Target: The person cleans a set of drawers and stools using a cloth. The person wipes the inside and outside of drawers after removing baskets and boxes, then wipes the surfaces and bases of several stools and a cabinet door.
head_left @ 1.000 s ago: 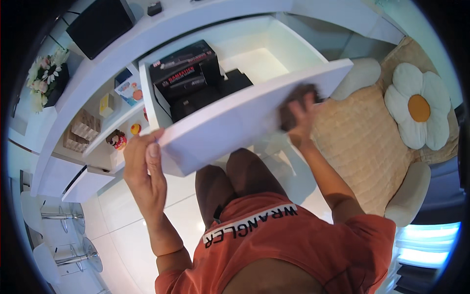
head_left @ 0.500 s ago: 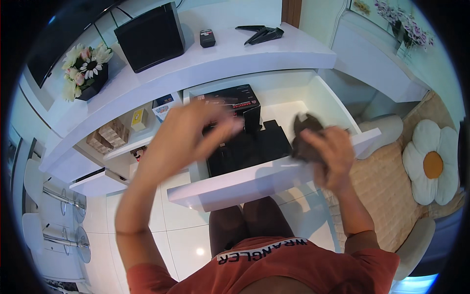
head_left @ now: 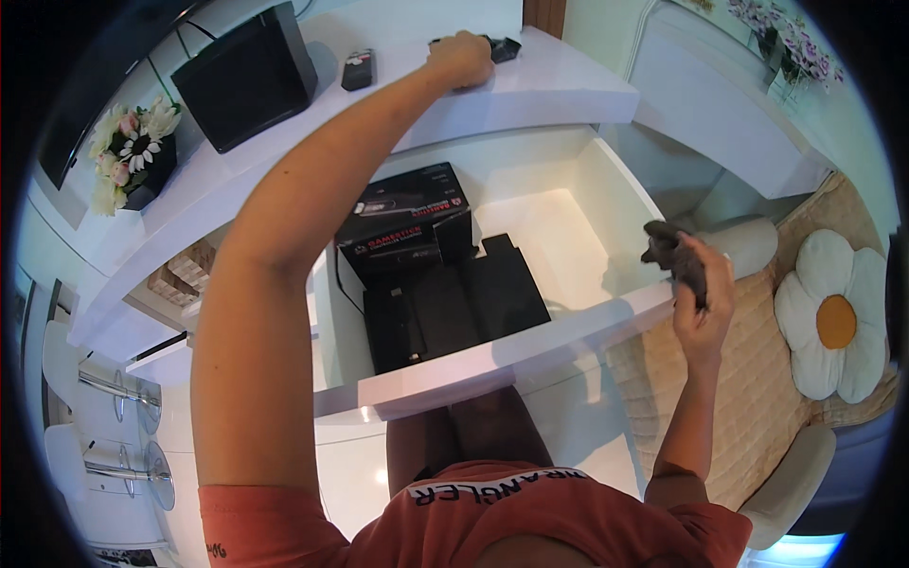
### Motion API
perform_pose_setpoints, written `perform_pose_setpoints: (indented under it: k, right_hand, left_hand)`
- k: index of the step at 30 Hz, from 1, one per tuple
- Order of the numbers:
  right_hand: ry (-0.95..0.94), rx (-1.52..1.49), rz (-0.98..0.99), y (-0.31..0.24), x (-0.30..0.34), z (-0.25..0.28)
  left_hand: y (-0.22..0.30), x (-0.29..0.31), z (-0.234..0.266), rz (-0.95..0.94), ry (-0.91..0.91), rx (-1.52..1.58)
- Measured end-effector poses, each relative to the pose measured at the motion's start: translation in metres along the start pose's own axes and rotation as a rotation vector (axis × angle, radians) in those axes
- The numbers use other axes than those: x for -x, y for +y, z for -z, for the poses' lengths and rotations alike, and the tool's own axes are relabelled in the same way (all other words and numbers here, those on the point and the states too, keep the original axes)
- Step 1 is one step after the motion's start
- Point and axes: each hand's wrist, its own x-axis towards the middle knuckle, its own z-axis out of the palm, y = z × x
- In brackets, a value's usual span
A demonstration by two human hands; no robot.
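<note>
My left hand [head_left: 461, 60] is stretched far out to the white shelf top, its fingers curled over some flat black plastic pieces [head_left: 506, 49]. Most of those pieces lie under the hand, so the exact grip is partly hidden. In my right hand [head_left: 706, 308] is a crumpled dark grey-brown cloth [head_left: 678, 262], raised by the drawer's right front corner. Below my left arm stands the pulled-out white drawer [head_left: 606, 327]. Inside it, on the left, are a black printed box [head_left: 402, 213] and a flat black case or tray [head_left: 464, 308].
On the shelf top stand a black box-shaped device [head_left: 246, 80], a black remote [head_left: 359, 70] and a flower pot [head_left: 142, 151]. Lower left, a patterned wooden-looking box [head_left: 185, 275] sits in an open compartment. A flower-shaped cushion [head_left: 800, 322] rests on the beige seat at right.
My left hand has gone from above the drawer out to the black pieces on the shelf. My right hand has moved rightward with the cloth, away from the black case.
</note>
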Motion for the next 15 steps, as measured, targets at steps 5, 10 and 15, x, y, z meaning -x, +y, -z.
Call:
perform_pose_setpoints:
  k: [5,10,15]
  right_hand:
    - [0.021,0.015,0.030,0.002,0.003,-0.012]
    - [0.057,-0.014,-0.002,0.016,0.011,-0.013]
    - [0.103,-0.009,-0.001,0.024,0.016,-0.011]
  left_hand:
    - [-0.008,0.005,0.008,-0.163,-0.016,-0.112]
    - [0.042,0.064,0.048,-0.126,0.072,0.214]
    - [0.092,0.191,0.076,-0.585,-0.081,0.344]
